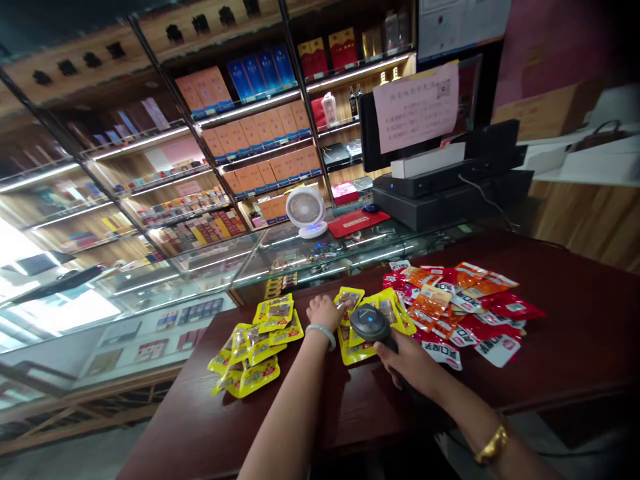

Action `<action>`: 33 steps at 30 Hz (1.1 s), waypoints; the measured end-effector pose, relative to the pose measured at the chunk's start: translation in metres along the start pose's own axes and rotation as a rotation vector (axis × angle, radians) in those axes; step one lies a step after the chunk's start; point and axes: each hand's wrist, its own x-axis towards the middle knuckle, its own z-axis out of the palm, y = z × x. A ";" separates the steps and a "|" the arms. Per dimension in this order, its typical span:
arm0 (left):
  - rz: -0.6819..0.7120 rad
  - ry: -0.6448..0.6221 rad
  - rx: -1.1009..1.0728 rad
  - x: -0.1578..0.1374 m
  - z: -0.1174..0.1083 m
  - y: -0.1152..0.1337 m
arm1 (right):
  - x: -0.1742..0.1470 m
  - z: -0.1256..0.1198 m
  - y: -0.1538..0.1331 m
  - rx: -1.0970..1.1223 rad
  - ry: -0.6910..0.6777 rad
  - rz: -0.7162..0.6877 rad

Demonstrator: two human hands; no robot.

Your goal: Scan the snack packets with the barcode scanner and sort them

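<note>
A black handheld barcode scanner with a small blue light is gripped by my right hand, its head over the middle pile of yellow snack packets. My left hand is beside this pile, fingers apart, with one digit reaching onto the upper-left yellow packet. Whether it presses on that packet is hard to see. Another heap of yellow packets lies to the left of my left hand. Right of the scanner is a mixed heap of red, orange and white packets.
The dark red-brown table carries the packets. Behind it stand a glass display counter, a small white fan, a red mat and a monitor with a paper notice. Shelves of boxed goods line the wall.
</note>
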 end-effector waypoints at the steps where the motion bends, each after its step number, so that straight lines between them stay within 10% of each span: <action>1: -0.006 -0.028 0.007 0.004 0.004 0.005 | -0.001 -0.002 -0.002 0.001 0.010 0.008; 19: 0.052 0.072 -0.288 -0.048 0.000 -0.046 | -0.003 0.008 -0.005 -0.006 -0.005 -0.025; 30: -0.341 0.278 -0.139 -0.064 -0.082 -0.139 | -0.012 0.032 -0.013 -0.018 -0.062 -0.024; 33: -0.328 0.416 -0.038 -0.066 -0.075 -0.125 | -0.019 0.023 -0.009 -0.008 -0.046 -0.020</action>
